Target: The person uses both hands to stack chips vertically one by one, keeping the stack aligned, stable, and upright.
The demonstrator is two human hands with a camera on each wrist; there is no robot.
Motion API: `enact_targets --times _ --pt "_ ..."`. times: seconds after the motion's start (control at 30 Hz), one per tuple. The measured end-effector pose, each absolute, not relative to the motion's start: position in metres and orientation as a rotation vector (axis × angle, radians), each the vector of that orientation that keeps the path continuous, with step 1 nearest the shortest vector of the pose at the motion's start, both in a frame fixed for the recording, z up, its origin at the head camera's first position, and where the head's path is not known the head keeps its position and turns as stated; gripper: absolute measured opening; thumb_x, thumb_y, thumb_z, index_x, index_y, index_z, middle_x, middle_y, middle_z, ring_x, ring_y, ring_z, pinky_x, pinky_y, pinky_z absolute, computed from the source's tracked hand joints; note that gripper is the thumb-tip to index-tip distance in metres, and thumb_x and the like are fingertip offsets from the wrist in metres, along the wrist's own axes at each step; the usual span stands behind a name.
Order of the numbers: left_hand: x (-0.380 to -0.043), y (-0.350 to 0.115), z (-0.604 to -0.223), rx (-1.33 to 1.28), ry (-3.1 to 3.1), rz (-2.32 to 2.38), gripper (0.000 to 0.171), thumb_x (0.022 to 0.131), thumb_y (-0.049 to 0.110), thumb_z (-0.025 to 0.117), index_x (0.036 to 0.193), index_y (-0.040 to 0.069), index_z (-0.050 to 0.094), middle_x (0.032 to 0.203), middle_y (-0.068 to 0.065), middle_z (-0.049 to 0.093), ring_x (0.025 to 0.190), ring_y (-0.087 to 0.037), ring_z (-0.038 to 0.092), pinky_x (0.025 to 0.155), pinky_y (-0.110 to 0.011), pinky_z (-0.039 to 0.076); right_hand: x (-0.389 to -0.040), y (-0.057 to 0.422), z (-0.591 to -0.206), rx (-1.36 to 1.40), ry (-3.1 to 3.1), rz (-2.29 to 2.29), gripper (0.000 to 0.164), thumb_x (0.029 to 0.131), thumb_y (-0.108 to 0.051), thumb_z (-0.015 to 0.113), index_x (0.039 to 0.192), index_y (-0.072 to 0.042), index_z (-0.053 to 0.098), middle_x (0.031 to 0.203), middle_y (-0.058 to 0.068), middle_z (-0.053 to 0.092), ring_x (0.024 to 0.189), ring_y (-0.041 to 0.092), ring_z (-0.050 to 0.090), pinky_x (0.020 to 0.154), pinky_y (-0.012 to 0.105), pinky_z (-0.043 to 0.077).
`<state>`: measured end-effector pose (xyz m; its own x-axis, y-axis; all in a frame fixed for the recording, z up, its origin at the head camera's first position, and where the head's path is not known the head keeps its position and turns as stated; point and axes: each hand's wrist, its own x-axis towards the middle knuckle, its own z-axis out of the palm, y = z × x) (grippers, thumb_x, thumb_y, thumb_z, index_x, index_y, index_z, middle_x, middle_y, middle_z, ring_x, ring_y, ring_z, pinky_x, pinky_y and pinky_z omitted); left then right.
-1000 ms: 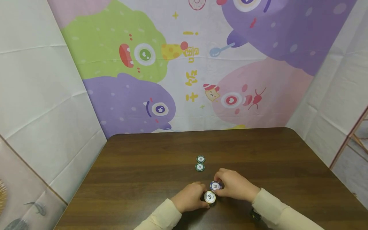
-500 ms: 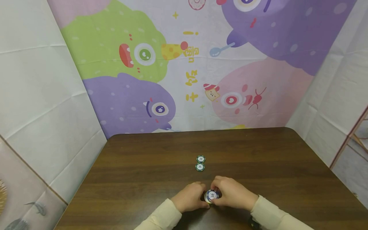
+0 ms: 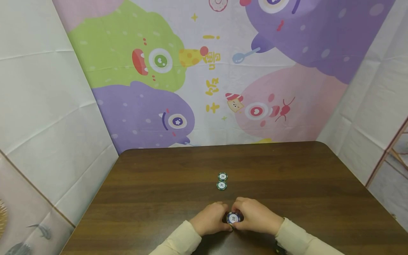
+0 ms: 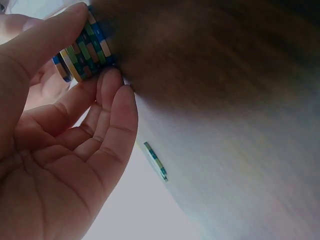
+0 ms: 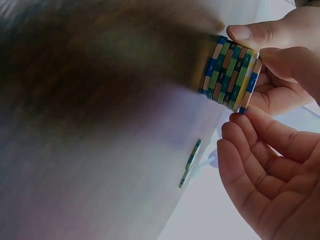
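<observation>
Between the two hands a stack of several poker chips (image 5: 229, 72) stands on the dark table, banded in blue, green, black and yellow at its edge. My left hand (image 3: 210, 219) grips the stack's lower chips, thumb on the near side and fingers on the far side. A blue poker chip (image 3: 233, 218) marked 10 lies at the very top, over the yellow-edged one. My right hand (image 3: 256, 216) pinches that blue chip by its rim between thumb and index finger; its other fingers (image 5: 235, 165) are loosely bent beside the stack.
Two green poker chips (image 3: 222, 180) marked 20 lie flat on the brown wooden table (image 3: 153, 184), farther back than the hands. A dark object (image 3: 280, 248) shows under the right sleeve. A cartoon-printed cloth (image 3: 204, 127) hangs behind the table.
My right hand has brought the blue chip left and nearer, from beside the stack onto its top, covering the 50 chip. My left hand has stayed in place around the stack.
</observation>
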<state>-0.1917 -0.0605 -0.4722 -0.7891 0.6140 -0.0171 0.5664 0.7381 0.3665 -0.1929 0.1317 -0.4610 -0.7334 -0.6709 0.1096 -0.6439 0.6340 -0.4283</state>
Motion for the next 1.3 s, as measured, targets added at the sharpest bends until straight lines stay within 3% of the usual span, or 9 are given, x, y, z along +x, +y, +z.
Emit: enact_targets --times 0.4,0.83,1.3 --pt "-0.1905 -0.0607 -0.4702 0.949 2.79 0.531 0.033 0.073 0.027 0.085 0.096 0.013 0.067 0.086 0.01 0.061 0.071 0.002 0.046 0.064 -0.015 0.042 -0.1927 0.1297 -0.4613 -1.108 2.788 -0.707 0.025 0.076 -0.022 0.078 0.095 -0.009 0.068 0.09 -0.005 0.06 0.073 -0.002 0.048 0.064 0.016 0.045" --pt "-0.1912 -0.0611 -0.47 0.958 2.797 0.521 0.031 0.073 0.027 0.085 0.093 0.013 0.065 0.082 0.011 0.057 0.068 0.001 0.043 0.06 -0.015 0.04 -0.1928 0.1293 -0.461 -1.101 2.793 -0.705 0.025 0.077 -0.022 0.078 0.096 -0.009 0.069 0.09 -0.005 0.061 0.073 -0.002 0.049 0.064 0.016 0.045" --pt "-0.1916 -0.0614 -0.4713 0.964 2.799 0.523 0.032 0.073 0.027 0.085 0.093 0.013 0.066 0.081 0.011 0.057 0.069 0.001 0.043 0.06 -0.015 0.04 -0.1963 0.1331 -0.4608 -1.099 2.757 -0.773 0.028 0.079 -0.029 0.079 0.098 -0.01 0.069 0.092 -0.006 0.061 0.076 -0.001 0.053 0.066 0.017 0.048"
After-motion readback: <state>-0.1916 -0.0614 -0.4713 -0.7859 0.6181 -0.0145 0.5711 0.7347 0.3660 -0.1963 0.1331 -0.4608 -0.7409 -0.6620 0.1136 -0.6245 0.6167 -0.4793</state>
